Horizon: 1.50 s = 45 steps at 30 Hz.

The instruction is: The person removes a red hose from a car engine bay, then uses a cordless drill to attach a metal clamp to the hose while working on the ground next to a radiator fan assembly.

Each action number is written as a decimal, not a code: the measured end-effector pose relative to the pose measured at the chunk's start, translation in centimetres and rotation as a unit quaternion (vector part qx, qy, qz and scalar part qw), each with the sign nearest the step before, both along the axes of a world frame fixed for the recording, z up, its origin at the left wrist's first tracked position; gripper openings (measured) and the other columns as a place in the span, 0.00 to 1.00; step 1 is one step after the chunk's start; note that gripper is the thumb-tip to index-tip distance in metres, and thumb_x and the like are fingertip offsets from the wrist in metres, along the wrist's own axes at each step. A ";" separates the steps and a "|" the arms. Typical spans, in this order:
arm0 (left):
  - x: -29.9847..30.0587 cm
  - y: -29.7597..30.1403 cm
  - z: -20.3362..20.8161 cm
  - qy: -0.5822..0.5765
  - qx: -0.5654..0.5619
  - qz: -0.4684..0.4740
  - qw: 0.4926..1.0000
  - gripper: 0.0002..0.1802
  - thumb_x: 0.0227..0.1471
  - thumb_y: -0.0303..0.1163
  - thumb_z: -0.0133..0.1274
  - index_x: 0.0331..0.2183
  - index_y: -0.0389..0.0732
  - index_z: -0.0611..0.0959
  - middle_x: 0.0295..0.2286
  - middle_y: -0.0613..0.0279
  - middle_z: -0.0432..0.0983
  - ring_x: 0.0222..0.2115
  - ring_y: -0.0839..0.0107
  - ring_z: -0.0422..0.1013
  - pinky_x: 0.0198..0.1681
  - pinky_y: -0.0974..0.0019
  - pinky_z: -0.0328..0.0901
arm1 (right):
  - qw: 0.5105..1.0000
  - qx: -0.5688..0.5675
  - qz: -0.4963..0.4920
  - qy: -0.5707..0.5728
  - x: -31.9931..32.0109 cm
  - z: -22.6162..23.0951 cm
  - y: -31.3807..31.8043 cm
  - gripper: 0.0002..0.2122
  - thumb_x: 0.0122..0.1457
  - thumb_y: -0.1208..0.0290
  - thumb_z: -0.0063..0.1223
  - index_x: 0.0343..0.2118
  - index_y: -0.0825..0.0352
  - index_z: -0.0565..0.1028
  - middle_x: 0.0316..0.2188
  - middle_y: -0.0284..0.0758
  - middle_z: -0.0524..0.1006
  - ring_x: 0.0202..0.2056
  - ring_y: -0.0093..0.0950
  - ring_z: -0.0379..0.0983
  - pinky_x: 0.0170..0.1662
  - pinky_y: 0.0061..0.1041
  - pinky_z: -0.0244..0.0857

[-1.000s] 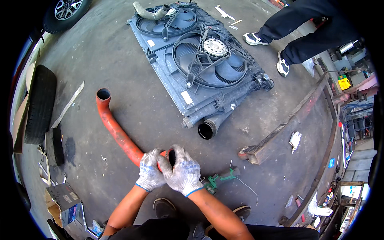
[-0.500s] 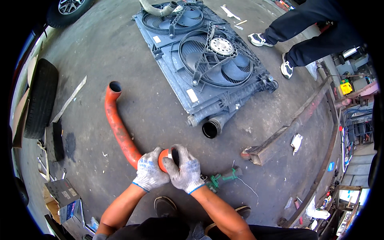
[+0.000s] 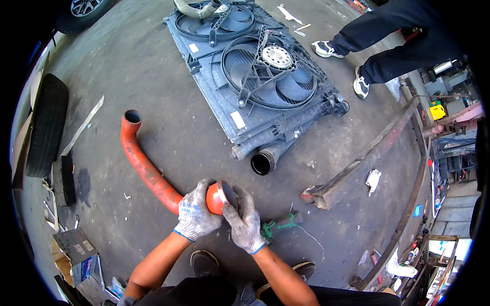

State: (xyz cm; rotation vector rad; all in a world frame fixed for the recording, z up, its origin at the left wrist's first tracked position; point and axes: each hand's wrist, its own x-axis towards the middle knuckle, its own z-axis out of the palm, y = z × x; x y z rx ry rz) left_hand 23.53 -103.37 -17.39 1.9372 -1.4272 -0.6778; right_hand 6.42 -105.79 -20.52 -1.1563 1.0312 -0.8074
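Note:
A curved orange hose [image 3: 147, 172], smudged with dark marks, stretches from the far left to my hands. My left hand [image 3: 198, 214], in a white knit glove, wraps round it just behind the near end. A narrow metal band [image 3: 224, 194] circles that end, close to its dark opening. My right hand [image 3: 245, 222], gloved too, grips the rim from the right, thumb at the lower edge and fingers behind. The hose's other open end points up and away from me. Under my right hand, a green tool [image 3: 288, 222] lies on the floor.
A radiator with two fans [image 3: 224, 109] lies ahead, a grey hose [image 3: 196, 10] on its far end and a black pipe opening [image 3: 262, 162] toward me. Another person's legs [image 3: 388, 56] stand at far right. A tyre [image 3: 47, 125] and carton [image 3: 76, 250] are left; a metal frame [image 3: 352, 176] is right.
The hose's near end has turned, so its opening and metal band show more. My right hand has shifted right and lower on the rim; my left still holds the hose.

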 end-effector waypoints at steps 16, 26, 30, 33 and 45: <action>2.2 -1.7 0.1 0.061 -0.060 -0.115 0.990 0.46 0.45 0.39 0.81 0.61 0.33 0.77 0.52 0.37 0.84 0.49 0.35 0.86 0.53 0.44 0.81 | 0.972 -0.141 -0.020 0.186 2.5 1.2 1.0 0.43 0.77 0.48 0.56 0.77 0.83 0.55 0.62 0.73 0.75 0.60 0.70 0.78 0.63 0.58 0.72; 2.7 -2.1 0.2 0.040 -0.122 -0.121 0.984 0.50 0.40 0.34 0.83 0.63 0.37 0.76 0.49 0.43 0.85 0.48 0.45 0.87 0.53 0.48 0.81 | 0.988 -0.126 0.025 0.085 0.1 1.1 -0.3 0.44 0.74 0.53 0.68 0.76 0.81 0.55 0.55 0.61 0.83 0.54 0.56 0.85 0.59 0.50 0.78; 2.8 -1.9 1.1 0.048 -0.112 -0.093 0.988 0.52 0.38 0.34 0.86 0.62 0.39 0.76 0.50 0.45 0.84 0.47 0.47 0.88 0.51 0.49 0.83 | 0.970 -0.172 0.058 0.165 -1.9 1.3 -0.5 0.31 0.71 0.66 0.71 0.68 0.76 0.69 0.48 0.52 0.87 0.47 0.50 0.88 0.51 0.46 0.82; 2.9 -2.1 1.2 0.052 -0.112 -0.115 0.986 0.52 0.38 0.35 0.86 0.62 0.39 0.76 0.51 0.45 0.83 0.47 0.47 0.87 0.51 0.49 0.83 | 0.879 -0.391 0.068 0.266 -2.1 0.6 -2.5 0.21 0.62 0.74 0.73 0.57 0.70 0.81 0.46 0.48 0.88 0.42 0.50 0.88 0.46 0.45 0.84; 2.1 -1.8 0.4 0.009 -0.152 -0.067 0.986 0.51 0.39 0.34 0.85 0.60 0.36 0.74 0.46 0.45 0.84 0.42 0.45 0.88 0.46 0.48 0.82 | 0.760 -0.503 0.081 0.404 -1.2 4.3 -3.8 0.21 0.59 0.71 0.68 0.55 0.72 0.81 0.36 0.41 0.86 0.29 0.36 0.84 0.32 0.36 0.77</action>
